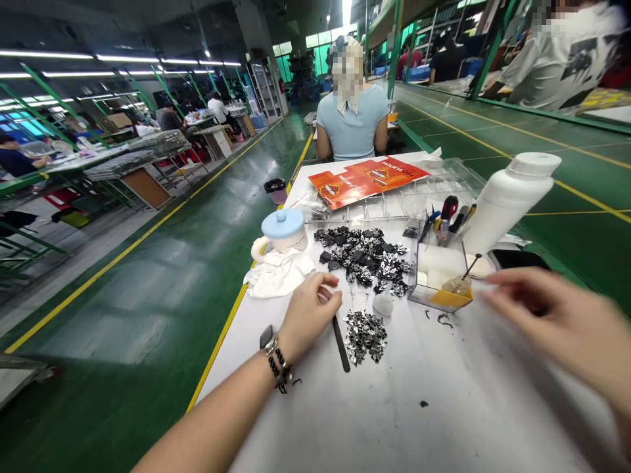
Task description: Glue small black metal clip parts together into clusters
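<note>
The left hand (311, 307) wears a wristwatch (267, 336) with a dark rectangular face and silvery band. Beside it sit chunky black bracelets (274, 369) with loose cord ends. The forearm is bare.

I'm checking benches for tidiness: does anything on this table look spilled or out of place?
Slightly: thin black scraps lie loose beside the clear box, and a dark bit sits alone in the foreground, apart from the heaped silver parts. The white cloth is crumpled beside the lidded cup. Nothing looks clearly damaged.
</note>
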Motion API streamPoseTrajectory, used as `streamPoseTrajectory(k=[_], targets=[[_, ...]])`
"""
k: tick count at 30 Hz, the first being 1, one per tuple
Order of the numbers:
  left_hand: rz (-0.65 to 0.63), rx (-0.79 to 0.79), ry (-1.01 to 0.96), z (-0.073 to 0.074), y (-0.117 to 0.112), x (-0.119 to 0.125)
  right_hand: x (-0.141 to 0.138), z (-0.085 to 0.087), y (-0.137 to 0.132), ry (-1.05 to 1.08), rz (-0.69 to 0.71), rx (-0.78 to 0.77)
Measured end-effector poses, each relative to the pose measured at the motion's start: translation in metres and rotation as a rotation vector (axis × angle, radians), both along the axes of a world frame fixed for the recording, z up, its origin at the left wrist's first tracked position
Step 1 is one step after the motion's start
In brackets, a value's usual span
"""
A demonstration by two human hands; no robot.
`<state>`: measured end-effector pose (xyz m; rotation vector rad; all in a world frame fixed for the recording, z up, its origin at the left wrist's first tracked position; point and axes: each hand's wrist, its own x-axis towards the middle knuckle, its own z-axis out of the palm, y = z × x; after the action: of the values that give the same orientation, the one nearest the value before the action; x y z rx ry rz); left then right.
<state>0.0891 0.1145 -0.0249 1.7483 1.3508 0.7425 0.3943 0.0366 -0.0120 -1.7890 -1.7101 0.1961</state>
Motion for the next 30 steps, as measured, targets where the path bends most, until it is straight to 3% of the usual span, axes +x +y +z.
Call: streamPoseTrajectory(k=[2, 3, 7, 10, 15, 19, 21, 23, 25, 27, 30], targets=[[-0.013, 0.118, 0.117, -0.004, 0.026, -0.001, -0.031, -0.014, 0.006, 0.034, 0.21, -0.156], [-0.035, 0.155, 0.165, -0.007, 0.038, 0.0, -0.047, -0.02, 0.008, 0.029, 0.251, -0.24], [-0.096, 0.216, 0.298, -0.021, 0.074, 0.007, -0.088, -0.032, 0.016, -0.011, 0.262, -0.319], [-0.097, 0.227, 0.301, -0.02, 0.079, 0.008, -0.094, -0.032, 0.026, -0.026, 0.237, -0.317], [-0.063, 0.168, 0.134, 0.008, 0.046, 0.0, -0.098, -0.033, 0.04, 0.005, 0.192, -0.279], [-0.176, -0.036, -0.072, 0.025, 0.001, 0.006, -0.095, -0.031, 0.035, 0.161, 0.199, -0.245], [-0.225, -0.152, -0.178, 0.025, -0.021, 0.014, -0.088, -0.025, 0.028, 0.285, 0.212, -0.24], [-0.276, -0.49, -0.449, 0.023, -0.039, 0.021, -0.079, -0.018, 0.018, 0.445, 0.226, -0.259], [-0.322, -0.685, -0.593, 0.019, -0.052, 0.026, -0.072, -0.012, 0.009, 0.626, 0.245, -0.304], [-0.352, -0.729, -0.61, 0.015, -0.06, 0.028, -0.068, -0.011, 0.002, 0.873, 0.235, -0.353], [-0.353, -0.636, -0.509, 0.009, -0.069, 0.028, -0.067, -0.013, -0.006, 1.237, 0.106, -0.308]])
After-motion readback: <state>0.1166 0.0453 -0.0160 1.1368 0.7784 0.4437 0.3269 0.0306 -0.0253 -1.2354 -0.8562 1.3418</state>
